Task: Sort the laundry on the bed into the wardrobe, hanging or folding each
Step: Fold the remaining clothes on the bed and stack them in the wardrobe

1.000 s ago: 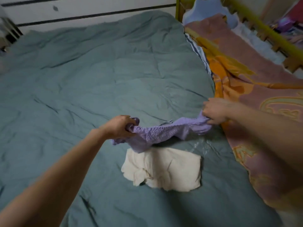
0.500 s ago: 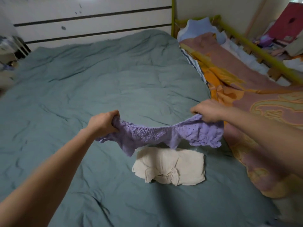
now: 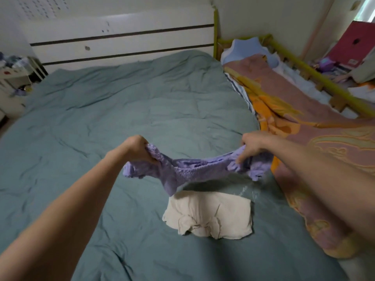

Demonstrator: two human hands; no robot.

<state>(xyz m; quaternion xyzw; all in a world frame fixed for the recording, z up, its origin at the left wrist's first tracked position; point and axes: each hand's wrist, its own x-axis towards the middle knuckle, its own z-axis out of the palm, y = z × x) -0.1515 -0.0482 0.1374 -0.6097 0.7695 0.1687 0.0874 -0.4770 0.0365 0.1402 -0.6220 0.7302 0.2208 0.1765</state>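
Observed: a purple textured garment is held in the air above the bed, stretched between both hands. The left hand has its fingers curled tight round the garment's left end, bunching the cloth in a fist. The right hand grips the right end; its fingers are bent down over the top edge and press into the fabric, with a ruffled part hanging loose just below and to the right of them. The garment sags in the middle, and one corner droops to a point directly above the cream garment.

The cream garment lies folded flat on the bed, nearer the camera than the purple garment and not touching it. A patch of clear plastic film lies on the bed just beyond the cream garment's far right corner.

The bed is covered by a creased teal duvet. A white headboard with two dark stripes stands at the far end of the bed. To the right of the bed, touching its edge, lies an orange and pink patterned blanket, bounded on its far side by a yellow rail. A cluttered white shelf unit stands at the bed's far left corner; its contents are blurred.
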